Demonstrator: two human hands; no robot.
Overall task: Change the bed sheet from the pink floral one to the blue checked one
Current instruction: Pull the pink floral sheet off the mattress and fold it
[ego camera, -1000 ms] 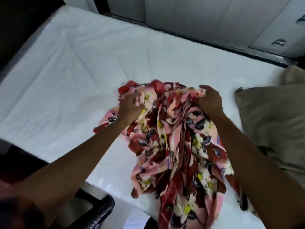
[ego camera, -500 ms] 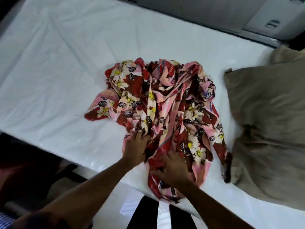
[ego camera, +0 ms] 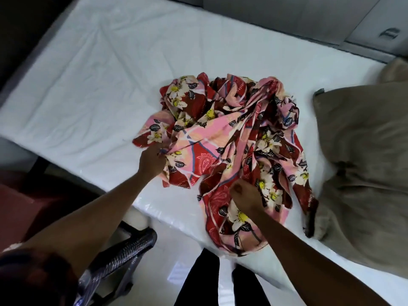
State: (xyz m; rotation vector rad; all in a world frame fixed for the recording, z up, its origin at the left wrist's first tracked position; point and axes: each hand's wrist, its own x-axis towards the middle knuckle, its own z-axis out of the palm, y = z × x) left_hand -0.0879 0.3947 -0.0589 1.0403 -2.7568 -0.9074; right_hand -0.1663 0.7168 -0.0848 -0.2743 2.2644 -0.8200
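1. The pink sheet (ego camera: 223, 138) is off the bed's surface as a cover: it lies in a crumpled heap on the bare white mattress (ego camera: 88, 74), near the front edge, with its near end hanging a little over that edge
2. No other cover shows on the mattress, so the stripping step looks done
3. The left hand (ego camera: 152, 162) grasps a bunch of cloth at the heap's left side, its fingers curled into the folds
4. The right hand (ego camera: 245, 195) sits on the near part of the heap, clenched, with a fold of the cloth seemingly gathered inside it
5. With both hands holding the cloth, the person is probably bundling or folding the heap so that it can be carried off the bed
6. A tan pillow (ego camera: 364, 151) lies at the right, and the heap's right end touches its near corner; it would likely have to be moved before a fresh sheet goes down
7. The blue sheet is not in view, so fetching it, spreading it and tucking it in are all left; the task looks less than half done
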